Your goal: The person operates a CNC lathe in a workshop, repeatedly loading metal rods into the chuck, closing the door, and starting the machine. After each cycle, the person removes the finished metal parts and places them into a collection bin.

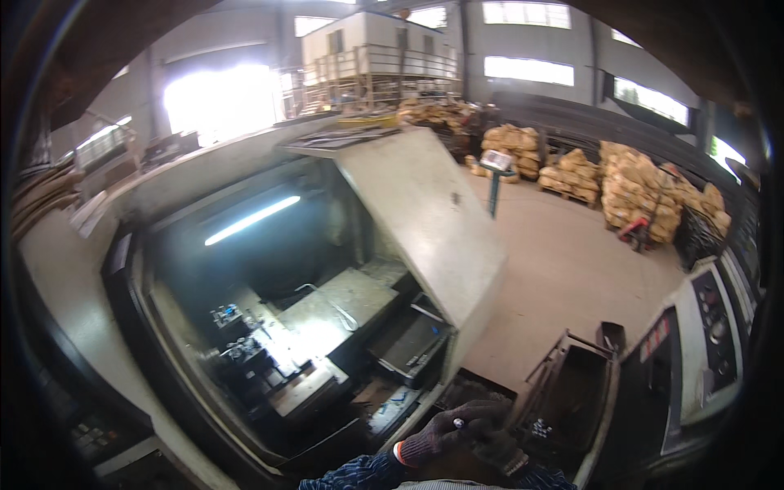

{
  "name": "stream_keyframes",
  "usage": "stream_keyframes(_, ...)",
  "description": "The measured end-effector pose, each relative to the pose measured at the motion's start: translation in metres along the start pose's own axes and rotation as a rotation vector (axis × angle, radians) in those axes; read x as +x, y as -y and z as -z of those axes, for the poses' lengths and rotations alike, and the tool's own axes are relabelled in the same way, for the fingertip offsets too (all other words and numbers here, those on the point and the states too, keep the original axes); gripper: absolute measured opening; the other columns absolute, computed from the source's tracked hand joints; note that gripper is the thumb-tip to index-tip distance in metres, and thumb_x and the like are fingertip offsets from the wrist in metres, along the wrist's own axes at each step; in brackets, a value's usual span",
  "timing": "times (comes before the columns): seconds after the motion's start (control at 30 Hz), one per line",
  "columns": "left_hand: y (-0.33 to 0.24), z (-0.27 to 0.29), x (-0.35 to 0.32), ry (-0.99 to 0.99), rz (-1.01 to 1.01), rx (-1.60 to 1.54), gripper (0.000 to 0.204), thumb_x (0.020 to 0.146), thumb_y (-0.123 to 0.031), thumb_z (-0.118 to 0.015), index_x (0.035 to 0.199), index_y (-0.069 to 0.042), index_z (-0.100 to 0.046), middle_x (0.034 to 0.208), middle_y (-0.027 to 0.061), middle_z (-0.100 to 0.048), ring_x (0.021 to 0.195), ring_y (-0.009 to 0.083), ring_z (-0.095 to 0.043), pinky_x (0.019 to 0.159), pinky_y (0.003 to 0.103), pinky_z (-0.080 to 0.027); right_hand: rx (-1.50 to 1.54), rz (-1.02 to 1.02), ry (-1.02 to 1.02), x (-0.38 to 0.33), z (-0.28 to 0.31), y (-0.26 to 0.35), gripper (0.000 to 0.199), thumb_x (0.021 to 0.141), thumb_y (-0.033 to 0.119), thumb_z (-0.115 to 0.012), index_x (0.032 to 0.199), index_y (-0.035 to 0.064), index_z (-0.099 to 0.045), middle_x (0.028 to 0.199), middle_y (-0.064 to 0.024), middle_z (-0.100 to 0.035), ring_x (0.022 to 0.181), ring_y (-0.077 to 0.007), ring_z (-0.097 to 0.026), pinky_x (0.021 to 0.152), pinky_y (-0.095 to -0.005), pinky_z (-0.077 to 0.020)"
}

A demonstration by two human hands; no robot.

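Note:
My left hand (429, 442), in a dark knitted glove with a pale and orange cuff, is closed low in the view. A small shiny metal part (459, 423) shows at its fingertips. Close beside it on the right is my right hand (500, 451), also in a dark glove, its fingers curled. What lies in the right hand is too dark to make out. Both hands are just outside the open doorway of a lathe-like machine (425, 196). Inside, a lamp (253, 220) lights metal tooling (245, 347) and a metal cover plate (339, 310).
A dark trough-like cart (576, 384) holding several small shiny parts (540, 427) stands right of my hands. Beyond it is a control cabinet (710, 343) with knobs. A dark tray (412, 339) sits in the machine. Stacked yellowish sacks (637, 192) and a red pallet jack (634, 232) stand farther back.

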State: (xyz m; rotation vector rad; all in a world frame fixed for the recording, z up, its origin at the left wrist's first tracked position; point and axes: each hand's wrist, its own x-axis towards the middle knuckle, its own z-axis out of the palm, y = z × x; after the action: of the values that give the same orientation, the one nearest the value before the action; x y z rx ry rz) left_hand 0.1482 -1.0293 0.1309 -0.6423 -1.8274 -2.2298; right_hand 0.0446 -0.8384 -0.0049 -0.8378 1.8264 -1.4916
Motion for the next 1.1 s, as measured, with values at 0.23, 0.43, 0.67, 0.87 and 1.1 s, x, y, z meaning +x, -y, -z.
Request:
stream_keyframes(0.23, -0.086, 0.045, -0.07, -0.731, -0.041, 0.287, 0.033, 0.105, -0.017, -0.055, 0.129, 0.004, -0.066, 0.121, 0.0156, -0.07, 0.114, 0.0217, -0.065, 0.101, 0.036, -0.05, 0.006, 0.269, 0.023, 0.051, -0.041, 0.088, 0.019, 0.099, 0.012, -0.067, 0.113, 0.0011, -0.073, 0.108, -0.0083, -0.072, 0.1, -0.0197, -0.069, 0.084, -0.0297, -0.0564)
stream_keyframes(0.43, -0.124, 0.097, -0.166, -1.433, -0.104, 1.394, 0.019, 0.095, -0.011, -0.069, 0.111, -0.002, -0.073, 0.105, 0.0134, -0.074, 0.098, 0.0251, -0.07, 0.088, 0.037, -0.055, 0.599, 0.12, 0.213, 0.133, -0.023, 0.08, 0.027, 0.1, 0.003, -0.062, 0.127, -0.0007, -0.066, 0.112, -0.014, -0.073, 0.106, -0.0226, -0.069, 0.096, -0.0342, -0.0561)
stream_keyframes(0.67, -0.165, 0.07, -0.184, -1.529, 0.339, 2.433, 0.022, 0.1, -0.019, -0.065, 0.115, -0.003, -0.069, 0.113, 0.0151, -0.073, 0.1, 0.0316, -0.073, 0.086, 0.041, -0.06, 0.535, 0.183, 0.061, 0.208, 0.008, 0.15, 0.034, 0.098, 0.015, -0.07, 0.129, 0.0009, -0.065, 0.099, -0.0154, -0.077, 0.085, -0.0203, -0.073, 0.074, -0.0318, -0.0578)
stream_keyframes(0.87, -0.153, 0.085, -0.184, -1.531, 0.33, 2.503, 0.021, 0.099, -0.017, -0.066, 0.115, -0.003, -0.07, 0.11, 0.0139, -0.074, 0.099, 0.0316, -0.072, 0.087, 0.04, -0.06, 0.61, 0.154, 0.181, 0.257, 0.019, 0.144, 0.034, 0.099, 0.027, -0.07, 0.12, 0.0007, -0.068, 0.094, -0.0172, -0.077, 0.082, -0.0228, -0.075, 0.075, -0.0344, -0.0605)
stream_keyframes(1.1, -0.152, 0.084, -0.165, -1.623, 0.442, 2.532, 0.022, 0.099, -0.017, -0.067, 0.116, -0.003, -0.07, 0.109, 0.015, -0.074, 0.098, 0.0331, -0.072, 0.087, 0.041, -0.061, 0.423, 0.129, 0.314, 0.254, 0.039, 0.159, 0.054, 0.104, 0.048, -0.057, 0.123, -0.0012, -0.069, 0.089, -0.0116, -0.075, 0.071, -0.0147, -0.068, 0.062, -0.0273, -0.0532)
